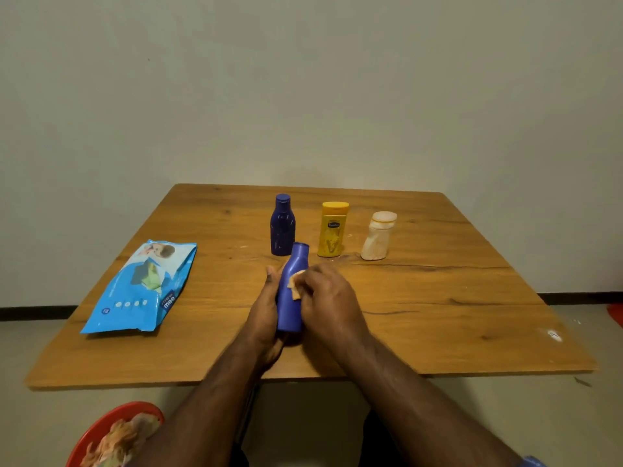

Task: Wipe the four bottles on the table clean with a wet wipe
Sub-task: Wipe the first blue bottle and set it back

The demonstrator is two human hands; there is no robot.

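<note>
The left hand grips a blue bottle tilted above the table. The right hand pinches a wipe against it; three bottles stand behind

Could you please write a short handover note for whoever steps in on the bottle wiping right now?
Left hand grips the lighter blue bottle, held tilted above the table.
Right hand presses a soiled wet wipe against that bottle's side.
Standing behind: dark blue bottle, yellow bottle, white bottle.
Wipes pack lies on the table's left; red bin with used wipes sits below the near edge.
Done: cannot tell which standing bottles are clean; the white one looks stained.
Left: finish this bottle, then check the others.
</note>
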